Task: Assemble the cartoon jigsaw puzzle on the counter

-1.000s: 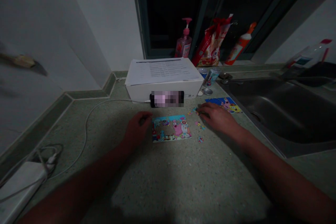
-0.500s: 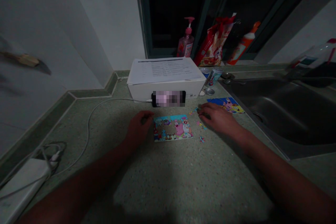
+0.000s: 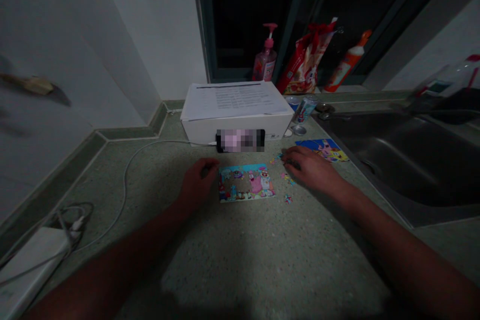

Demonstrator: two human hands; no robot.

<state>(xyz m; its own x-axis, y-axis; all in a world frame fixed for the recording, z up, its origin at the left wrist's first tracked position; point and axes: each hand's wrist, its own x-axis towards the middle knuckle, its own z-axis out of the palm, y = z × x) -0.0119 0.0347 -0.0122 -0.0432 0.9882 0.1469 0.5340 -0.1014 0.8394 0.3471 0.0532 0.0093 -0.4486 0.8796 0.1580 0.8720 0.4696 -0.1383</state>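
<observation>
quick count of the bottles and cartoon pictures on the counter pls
bottles: 3 (pink pump bottle, orange-capped bottle, clear plastic bottle)
cartoon pictures: 2 (part-built jigsaw puzzle, blue cartoon picture)
total: 5

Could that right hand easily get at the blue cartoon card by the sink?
Probably yes: the right hand rests just short of the blue cartoon card, with nothing visible between them on the speckled countertop.

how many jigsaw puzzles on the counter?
2: a part-filled jigsaw puzzle beside the left hand, and a blue jigsaw puzzle by the sink, beyond the right hand.
</observation>
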